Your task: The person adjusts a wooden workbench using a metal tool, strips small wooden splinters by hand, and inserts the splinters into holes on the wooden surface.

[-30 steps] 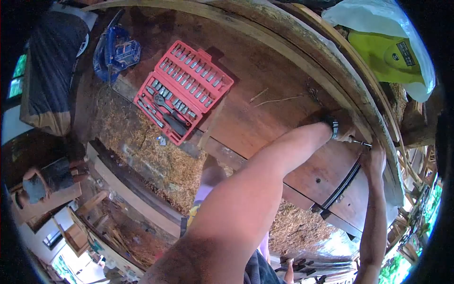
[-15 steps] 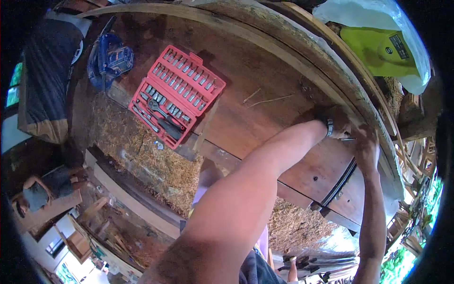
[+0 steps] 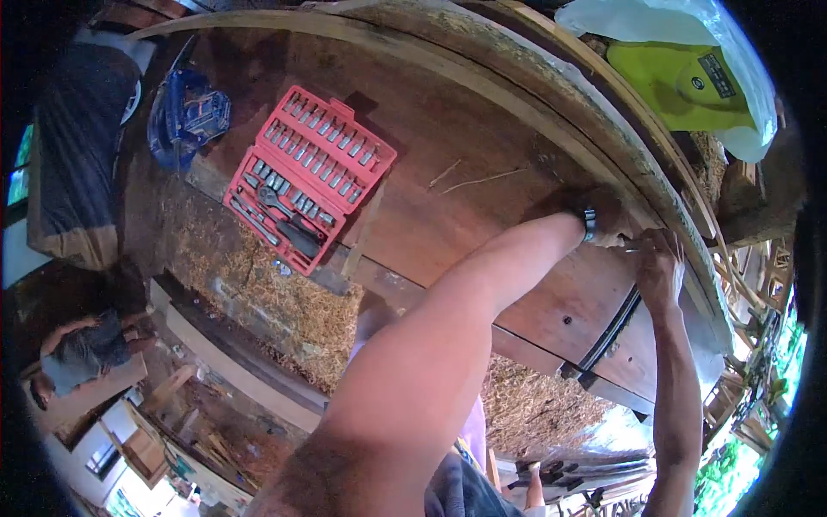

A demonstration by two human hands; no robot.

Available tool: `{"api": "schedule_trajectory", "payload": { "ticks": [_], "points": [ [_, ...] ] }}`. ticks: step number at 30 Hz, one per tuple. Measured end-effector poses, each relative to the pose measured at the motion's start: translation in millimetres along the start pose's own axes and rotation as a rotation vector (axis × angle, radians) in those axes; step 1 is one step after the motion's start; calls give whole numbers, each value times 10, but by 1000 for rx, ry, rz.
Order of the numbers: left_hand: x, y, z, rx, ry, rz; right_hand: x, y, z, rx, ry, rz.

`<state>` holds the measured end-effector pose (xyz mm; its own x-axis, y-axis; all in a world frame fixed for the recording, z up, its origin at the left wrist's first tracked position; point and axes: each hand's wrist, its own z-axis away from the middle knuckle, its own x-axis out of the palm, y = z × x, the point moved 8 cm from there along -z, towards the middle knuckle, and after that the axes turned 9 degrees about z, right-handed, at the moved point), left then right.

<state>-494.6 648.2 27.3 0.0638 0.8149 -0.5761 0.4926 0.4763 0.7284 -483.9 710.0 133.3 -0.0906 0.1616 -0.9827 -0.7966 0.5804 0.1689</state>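
Observation:
My left hand (image 3: 611, 231), with a watch (image 3: 589, 223) on its wrist, reaches across the wooden workbench (image 3: 465, 207) to its far right side. My right hand (image 3: 660, 260) is close beside it, fingers bent and closed around a small, thin metal piece (image 3: 632, 248) whose kind I cannot make out. The left fingers are curled toward the same piece, mostly in shadow; what they grip is hidden. Both hands are by the curved wooden rim (image 3: 689, 233). Below them, a dark metal track (image 3: 613, 329) crosses the bench.
An open red socket set (image 3: 312, 177) lies on the bench, with a blue power tool (image 3: 185, 118) to its left. Beyond the rim is a green case (image 3: 680, 86) in clear plastic. Wood shavings (image 3: 284, 302) cover the floor. Another person (image 3: 86, 353) is at the lower left.
The view has shifted slightly, moving the bench and tools a little left. My right hand has turned and its fingers are closer to my left hand; the metal piece shows less.

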Motion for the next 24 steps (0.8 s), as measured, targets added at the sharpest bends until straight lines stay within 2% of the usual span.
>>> {"api": "schedule_trajectory", "payload": {
  "ticks": [2, 5, 8, 9, 10, 11, 13, 16, 17, 19, 20, 22, 23, 24],
  "points": [
    [-73, 30, 47, -139, -197, -66, -16, 53, 39, -64, 64, 29],
    [-118, -28, 59, -150, -157, -99, -27, 317, 150, 409, 180, -93],
    [-17, -6, 31, -142, -136, -105, 365, 520, 294, 796, -274, -459],
    [49, -78, 29, -205, -224, -80, 634, 663, 319, 557, -187, -318],
    [104, -124, 47, -263, -313, -55, 567, 634, 280, 592, -214, -374],
    [84, -81, 49, -246, -275, -83, 485, 507, 198, 624, -238, -431],
    [42, -34, 65, -219, -199, -143, 228, 241, 31, 383, 3, -405],
    [72, -11, 55, 50, 103, -104, 33, 37, -19, 18, 266, -100],
    [113, -17, 41, 76, 88, -81, 30, 1, 6, -32, 209, -88],
    [148, -15, 31, 125, 57, -43, 40, 33, 58, -60, 220, -67],
    [231, -57, 8, 52, -38, -98, 46, 35, 81, -77, 225, -58],
    [379, -135, -23, -93, -221, -208, 6, 88, 146, 18, 283, -97],
    [291, -54, -32, -97, -231, -203, -28, 100, 173, 64, 313, -115],
    [186, 16, -16, -101, -239, -200, -6, 231, 199, 248, 287, -209]
  ]
}}
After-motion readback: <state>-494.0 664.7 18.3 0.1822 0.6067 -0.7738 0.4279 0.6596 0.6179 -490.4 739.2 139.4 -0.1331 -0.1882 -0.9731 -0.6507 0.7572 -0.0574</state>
